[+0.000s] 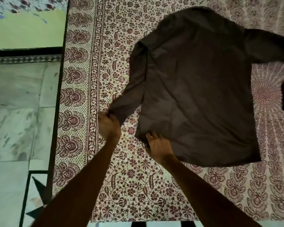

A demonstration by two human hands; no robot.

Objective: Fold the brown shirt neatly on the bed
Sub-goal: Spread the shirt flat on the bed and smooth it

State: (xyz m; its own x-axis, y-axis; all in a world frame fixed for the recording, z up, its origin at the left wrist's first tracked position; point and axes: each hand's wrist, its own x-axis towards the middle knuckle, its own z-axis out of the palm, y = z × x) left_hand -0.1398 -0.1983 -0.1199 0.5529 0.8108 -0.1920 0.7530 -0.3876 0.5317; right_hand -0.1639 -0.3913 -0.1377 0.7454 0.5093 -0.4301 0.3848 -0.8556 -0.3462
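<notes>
A brown shirt (pixel 195 87) lies spread out flat on the bed (pixel 129 185). It sits toward the far right part of the bed. The bed has a sheet with lots of little red flowers and leaves on it. The shirt's bottom edge is the part closest to the person, and its top is far away. One sleeve (pixel 131 94) hangs down along the left side of the shirt. The left hand (pixel 107 124) holds the end of this sleeve, with its fingers curled tight around the cloth. The hand looks a bit blurry. The right hand (pixel 158 147) is at the near left corner of the shirt, right on the bottom edge. Its thumb (pixel 148 136) lies on top of the cloth and points away from the person. The other fingers are hard to see against the dark shirt, so I cannot tell if they are pinching the cloth or just lying on it. The other sleeve (pixel 269 45) sticks out to the right and then bends down at the edge of the view. Both arms are bare. On the left, past the dark edge of the bed, is a pale stone floor (pixel 15 120).
</notes>
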